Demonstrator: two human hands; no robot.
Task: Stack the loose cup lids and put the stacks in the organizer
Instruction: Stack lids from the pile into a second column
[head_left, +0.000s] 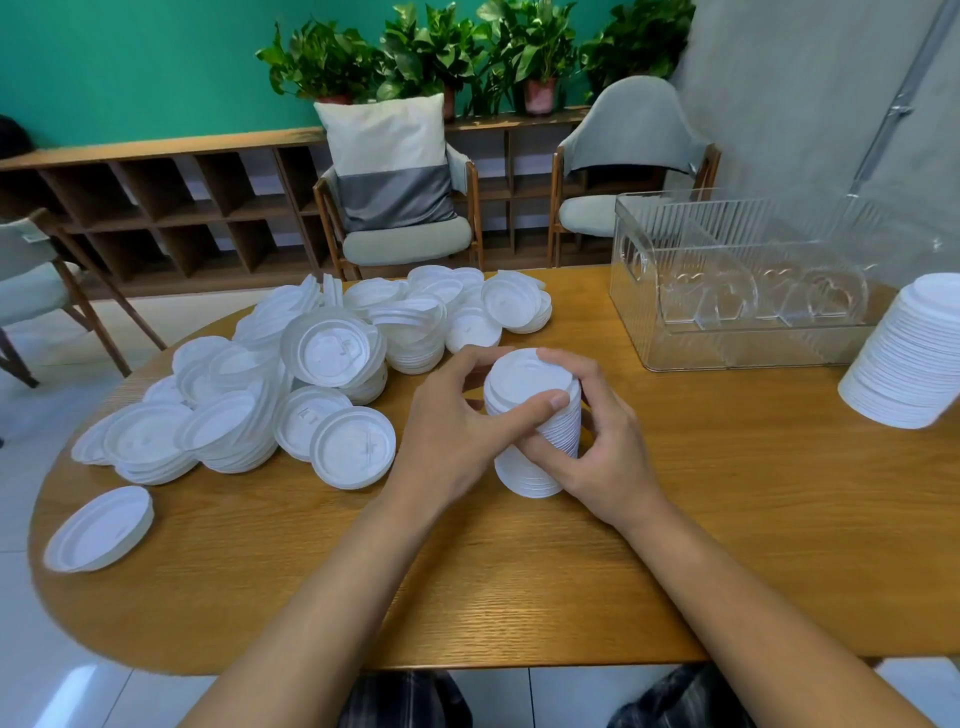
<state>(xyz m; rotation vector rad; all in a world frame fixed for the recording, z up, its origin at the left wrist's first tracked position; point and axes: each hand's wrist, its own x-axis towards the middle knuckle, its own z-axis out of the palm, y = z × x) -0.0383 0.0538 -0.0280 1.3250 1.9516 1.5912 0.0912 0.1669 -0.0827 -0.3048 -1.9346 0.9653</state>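
A tall stack of white cup lids (530, 379) stands on the wooden table (519, 582) near its middle. My left hand (457, 431) grips the stack from the left, its thumb laid across the front. My right hand (602, 441) holds it from the right, fingers curled over the top rim and round the lower part. A big heap of loose white lids (311, 374) covers the table's left and far side. The clear plastic organizer (743, 291) stands at the far right with no lids in its compartments.
A second tall lid stack (914, 358) stands at the right table edge beside the organizer. One single lid (98, 527) lies apart near the front left edge. Chairs, a low shelf and potted plants are behind the table.
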